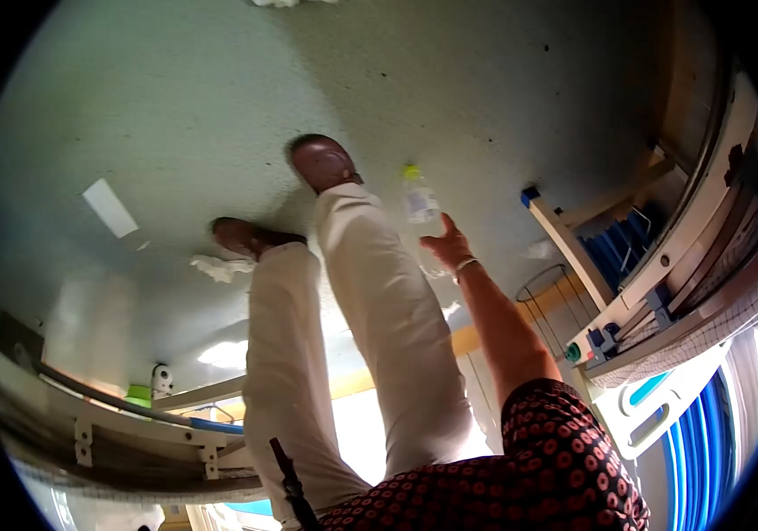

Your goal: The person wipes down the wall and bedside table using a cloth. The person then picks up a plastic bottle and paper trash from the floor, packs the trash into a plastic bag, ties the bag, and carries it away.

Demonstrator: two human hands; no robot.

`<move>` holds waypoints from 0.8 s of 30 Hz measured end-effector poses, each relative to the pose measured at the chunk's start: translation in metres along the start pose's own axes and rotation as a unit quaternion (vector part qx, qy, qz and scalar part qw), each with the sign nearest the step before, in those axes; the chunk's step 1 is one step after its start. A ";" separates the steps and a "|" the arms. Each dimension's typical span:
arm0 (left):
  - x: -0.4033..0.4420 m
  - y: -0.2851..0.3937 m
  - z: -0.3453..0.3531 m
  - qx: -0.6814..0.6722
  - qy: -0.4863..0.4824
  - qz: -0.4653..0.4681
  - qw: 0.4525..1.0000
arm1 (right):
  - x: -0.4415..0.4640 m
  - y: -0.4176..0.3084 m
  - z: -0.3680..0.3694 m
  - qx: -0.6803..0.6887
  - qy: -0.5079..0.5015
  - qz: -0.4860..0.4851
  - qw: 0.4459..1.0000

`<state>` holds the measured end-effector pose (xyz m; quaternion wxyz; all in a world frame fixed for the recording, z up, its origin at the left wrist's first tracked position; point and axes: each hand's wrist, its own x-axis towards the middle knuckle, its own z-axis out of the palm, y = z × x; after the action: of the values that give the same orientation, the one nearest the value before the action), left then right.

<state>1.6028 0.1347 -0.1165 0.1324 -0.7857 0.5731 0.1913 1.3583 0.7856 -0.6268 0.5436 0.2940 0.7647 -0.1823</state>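
Observation:
My right hand (450, 245) reaches down from the right, with a bracelet at the wrist. It is closed round the lower part of a clear plastic bottle (421, 202) with a yellow-green cap. The bottle's label faces up, and the hand covers part of its body. My left hand does not show in the view. Beside the bottle are my legs in cream trousers (370, 265) and my brown shoes (323, 162) on the grey floor (175, 97).
A bed frame (574, 252) with blue parts stands at the right, a wire ring stand (554, 296) near it. Another bed frame (131, 434) is at lower left. Crumpled white scraps (220, 267) and a white rectangular piece (110, 209) lie on the floor. A green container (138, 395) stands lower left.

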 end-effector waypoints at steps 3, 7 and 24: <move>-0.010 -0.004 0.006 -0.008 0.015 0.025 1.000 | -0.022 -0.022 -0.020 0.093 -0.037 0.015 0.995; -0.020 -0.010 0.009 -0.043 0.011 0.050 0.998 | -0.060 -0.039 -0.046 0.060 -0.064 0.018 0.996; -0.125 -0.033 -0.014 0.222 0.165 0.361 0.891 | -0.210 -0.112 -0.118 0.218 -0.184 -0.044 0.957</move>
<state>1.6028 0.2450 -0.0484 0.1285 -0.4955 0.8582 -0.0390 1.2500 0.7180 -0.3937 0.5893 0.3331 0.6049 -0.4194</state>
